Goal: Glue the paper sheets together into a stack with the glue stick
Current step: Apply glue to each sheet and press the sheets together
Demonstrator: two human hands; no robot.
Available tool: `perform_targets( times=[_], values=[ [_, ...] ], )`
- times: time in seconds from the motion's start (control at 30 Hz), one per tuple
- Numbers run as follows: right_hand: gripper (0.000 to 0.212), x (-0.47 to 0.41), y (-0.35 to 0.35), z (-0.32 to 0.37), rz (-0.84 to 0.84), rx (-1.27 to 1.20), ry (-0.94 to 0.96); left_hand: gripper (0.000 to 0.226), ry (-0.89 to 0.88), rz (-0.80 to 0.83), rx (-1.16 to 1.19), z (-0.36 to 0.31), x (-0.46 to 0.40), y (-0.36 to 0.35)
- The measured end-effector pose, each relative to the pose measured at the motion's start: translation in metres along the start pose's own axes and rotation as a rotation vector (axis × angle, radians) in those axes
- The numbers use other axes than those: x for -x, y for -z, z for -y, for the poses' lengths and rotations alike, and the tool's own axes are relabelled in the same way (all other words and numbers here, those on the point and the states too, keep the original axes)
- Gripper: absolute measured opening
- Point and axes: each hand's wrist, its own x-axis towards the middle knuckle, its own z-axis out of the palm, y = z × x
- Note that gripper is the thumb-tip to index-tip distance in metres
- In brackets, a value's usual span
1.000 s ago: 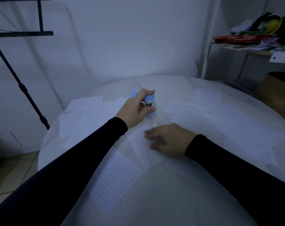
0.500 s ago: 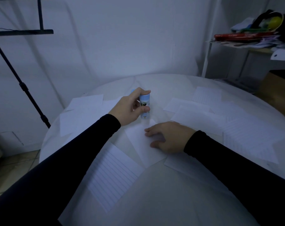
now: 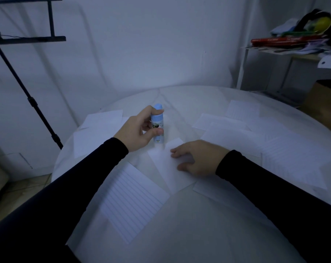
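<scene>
A person's left hand (image 3: pixel 137 130) curls its fingers and thumb around a blue glue stick (image 3: pixel 158 124), held upright with its lower end at the far corner of a white paper sheet (image 3: pixel 167 166). The right hand (image 3: pixel 196 158) lies flat, fingers relaxed, on that sheet. More sheets (some lined) lie scattered over the round white table (image 3: pixel 189 234).

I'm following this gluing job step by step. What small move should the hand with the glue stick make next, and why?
Probably draw the glue stick along the sheet toward the person. The left hand grips it upright with its lower end at the sheet's far corner, while the right hand presses the sheet flat, so the sheet looks ready for a stroke.
</scene>
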Motion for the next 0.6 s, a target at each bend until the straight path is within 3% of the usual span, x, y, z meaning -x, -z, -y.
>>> perform_targets(
  times=[0.5, 0.6],
  values=[
    [0.043, -0.002, 0.002, 0.0, 0.008, 0.01, -0.005, 0.036, 0.016, -0.025, -0.08, 0.001, 0.018, 0.017],
    [0.042, -0.004, 0.001, -0.002, 0.002, 0.026, -0.006, 0.04, 0.063, -0.18, 0.16, -0.005, 0.014, 0.018]
  ],
)
